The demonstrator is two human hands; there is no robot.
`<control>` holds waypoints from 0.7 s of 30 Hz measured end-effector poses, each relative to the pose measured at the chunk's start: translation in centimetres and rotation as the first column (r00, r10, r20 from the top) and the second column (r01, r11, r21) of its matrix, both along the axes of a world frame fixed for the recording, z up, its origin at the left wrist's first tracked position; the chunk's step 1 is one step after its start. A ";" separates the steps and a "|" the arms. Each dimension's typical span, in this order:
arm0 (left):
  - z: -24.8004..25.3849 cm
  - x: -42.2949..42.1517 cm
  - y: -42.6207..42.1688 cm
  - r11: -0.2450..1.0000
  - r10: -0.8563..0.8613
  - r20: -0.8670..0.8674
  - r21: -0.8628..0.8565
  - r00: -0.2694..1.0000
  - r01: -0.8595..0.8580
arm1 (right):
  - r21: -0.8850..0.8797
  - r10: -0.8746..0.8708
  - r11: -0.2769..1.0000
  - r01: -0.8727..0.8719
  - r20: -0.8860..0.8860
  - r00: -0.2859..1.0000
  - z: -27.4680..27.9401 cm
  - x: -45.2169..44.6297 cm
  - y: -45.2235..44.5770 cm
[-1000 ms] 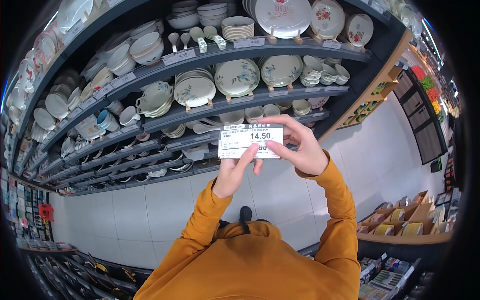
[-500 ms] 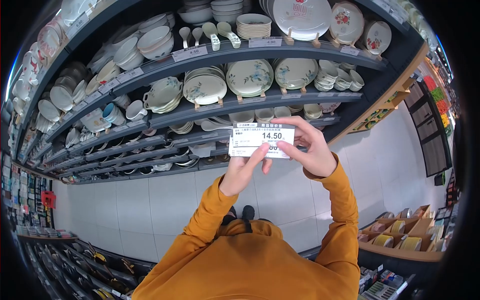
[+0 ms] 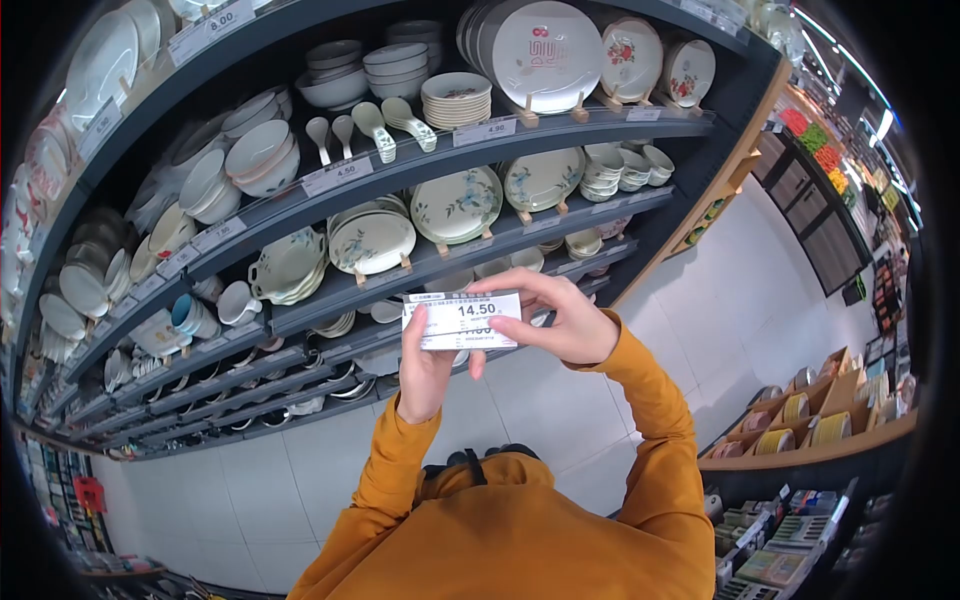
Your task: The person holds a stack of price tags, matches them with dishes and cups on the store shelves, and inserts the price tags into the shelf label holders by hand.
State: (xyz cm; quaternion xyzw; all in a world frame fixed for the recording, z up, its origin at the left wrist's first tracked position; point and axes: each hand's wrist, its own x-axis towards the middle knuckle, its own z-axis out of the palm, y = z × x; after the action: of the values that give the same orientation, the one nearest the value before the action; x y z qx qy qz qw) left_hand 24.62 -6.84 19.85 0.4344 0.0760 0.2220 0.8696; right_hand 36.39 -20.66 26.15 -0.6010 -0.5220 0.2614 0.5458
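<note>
Both hands hold a small stack of white price labels (image 3: 447, 326) in front of the shelves. The top label reads 14.50, and a second one shows below it, its price partly covered. My left hand (image 3: 424, 368) grips the left end, thumb lying on the front. My right hand (image 3: 562, 318) pinches the right end, thumb on the front and index finger along the top edge. Behind the labels is the shelving, with patterned plates (image 3: 372, 243) on small wooden stands just above them.
Curved dark shelves carry bowls (image 3: 262, 160), ceramic spoons (image 3: 372, 130), large plates (image 3: 547, 55) and small cups (image 3: 603, 172), with price strips (image 3: 337, 177) along the edges. A wooden divided display (image 3: 800, 415) stands at lower right. Pale floor tiles (image 3: 335, 480) lie below.
My view has tilted up and turned, so the shelves sit differently. The labels appear lower and further left. My left thumb has moved from the bottom middle to the left end.
</note>
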 end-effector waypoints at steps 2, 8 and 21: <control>-0.8 -0.6 1.6 0.983 -0.183 0.118 0.005 0.976 0.184 | 0.010 0.002 1.000 -0.002 0.002 1.000 -0.8 -0.1 0.6; -1.2 -1.1 2.5 0.971 -0.239 0.160 0.008 0.958 0.241 | 0.069 0.010 0.998 -0.008 -0.023 1.000 -1.8 -0.5 1.8; -1.5 3.6 -4.0 0.948 -0.307 0.018 0.101 0.952 0.303 | -0.003 0.050 0.999 -0.050 -0.001 0.999 -2.4 5.2 -5.2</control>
State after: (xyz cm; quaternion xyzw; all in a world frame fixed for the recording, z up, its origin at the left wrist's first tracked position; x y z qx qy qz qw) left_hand 28.21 -10.86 18.30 0.4788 -0.0175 0.0956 0.8725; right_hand 41.63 -25.89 23.74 -0.5885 -0.5363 0.2758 0.5385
